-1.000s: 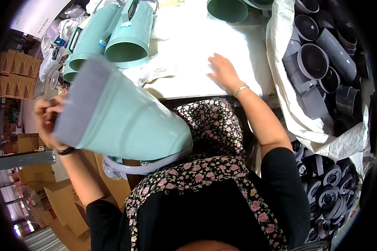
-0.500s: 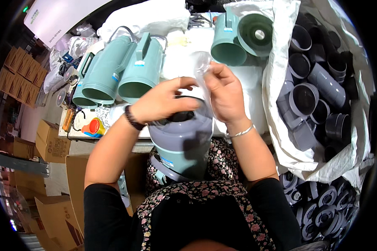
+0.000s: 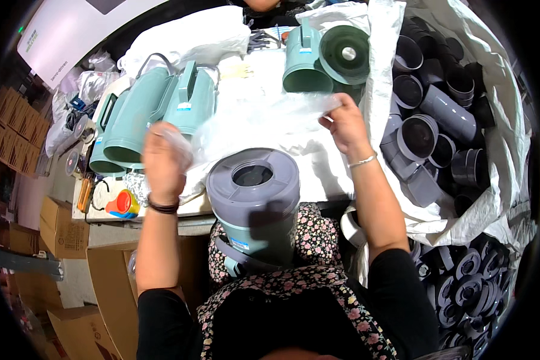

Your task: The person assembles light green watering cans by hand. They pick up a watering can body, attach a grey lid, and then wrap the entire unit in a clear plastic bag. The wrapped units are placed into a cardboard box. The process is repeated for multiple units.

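A clear plastic bag (image 3: 252,127) is stretched sideways between my hands, above the table's near part. My left hand (image 3: 164,157) grips its left end, fingers closed around the bunched film. The bag's right end is pinched between the fingertips of my right hand (image 3: 345,127). Just below the bag, a green jug (image 3: 264,231) stands bottom up on my lap against the floral apron. Its grey base (image 3: 228,180) faces upward with a round threaded hole in the middle. Neither hand touches the jug.
Several green jug bodies (image 3: 137,120) lie on the white table at left, and more green bodies (image 3: 306,57) stand at the back. On the right, a white woven sack (image 3: 383,90) holds grey parts (image 3: 450,114). Cardboard boxes (image 3: 66,228) stand at left beside a colourful tape dispenser (image 3: 124,204).
My hands have moved apart, left hand leftward and right hand rightward, spreading the bunched plastic bag wide. The jug's grey base, partly covered before, now shows fully.
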{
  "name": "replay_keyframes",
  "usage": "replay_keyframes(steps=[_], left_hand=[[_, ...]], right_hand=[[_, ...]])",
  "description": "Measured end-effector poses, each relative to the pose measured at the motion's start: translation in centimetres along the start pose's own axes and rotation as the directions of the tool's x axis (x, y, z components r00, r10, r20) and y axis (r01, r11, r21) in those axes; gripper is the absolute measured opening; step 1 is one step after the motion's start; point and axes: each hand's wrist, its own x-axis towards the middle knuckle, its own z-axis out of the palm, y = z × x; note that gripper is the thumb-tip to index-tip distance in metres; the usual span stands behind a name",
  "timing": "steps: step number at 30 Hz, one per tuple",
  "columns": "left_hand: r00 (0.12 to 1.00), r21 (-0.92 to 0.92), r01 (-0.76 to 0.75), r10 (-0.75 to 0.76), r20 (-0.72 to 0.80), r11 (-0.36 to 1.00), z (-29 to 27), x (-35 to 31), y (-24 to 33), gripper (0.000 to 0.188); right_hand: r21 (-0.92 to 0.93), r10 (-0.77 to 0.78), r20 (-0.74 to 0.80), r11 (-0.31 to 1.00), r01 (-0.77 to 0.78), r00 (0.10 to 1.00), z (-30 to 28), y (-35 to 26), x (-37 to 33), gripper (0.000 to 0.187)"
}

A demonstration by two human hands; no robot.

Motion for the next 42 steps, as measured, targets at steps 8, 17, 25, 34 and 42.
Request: replay_keyframes(steps=[8, 17, 25, 34, 42], left_hand=[[0.98, -0.013, 0.198, -0.197, 0.016, 0.98, 0.8, -12.2, -0.6, 0.025], [0.977, 0.553, -0.077, -0.048, 0.208, 0.83, 6.6, -11.3, -0.4, 0.028], [0.975, 0.292, -0.106, 0.158, -0.159, 0.951, 5.7, -7.4, 11.3, 0.027], [0.977, -0.111, 0.201, -0.192, 0.089, 0.973, 8.6, -5.9, 10.9, 0.017], [0.902, 0.273, -0.243, 0.32, -0.289, 0.931, -11.8, -28.9, 19.9, 0.036]], right_hand=[[-0.543, 0.178, 0.601, 0.807, 0.234, 0.779, -3.4, 4.3, -18.1, 0.017], [-0.972, -0.579, 0.234, -0.127, 0.197, 0.781, -12.7, -10.8, -5.1, 0.031], [-0.999, -0.052, 0.022, -0.039, 0.02, 0.998, -20.3, -9.9, -4.3, 0.042], [-0.5, -0.254, 0.855, -0.168, 0.85, 0.453, 3.3, -16.7, -17.9, 0.04], [0.026, -0.427, 0.904, 0.109, 0.994, 0.024, 17.6, -14.1, -23.3, 0.031]])
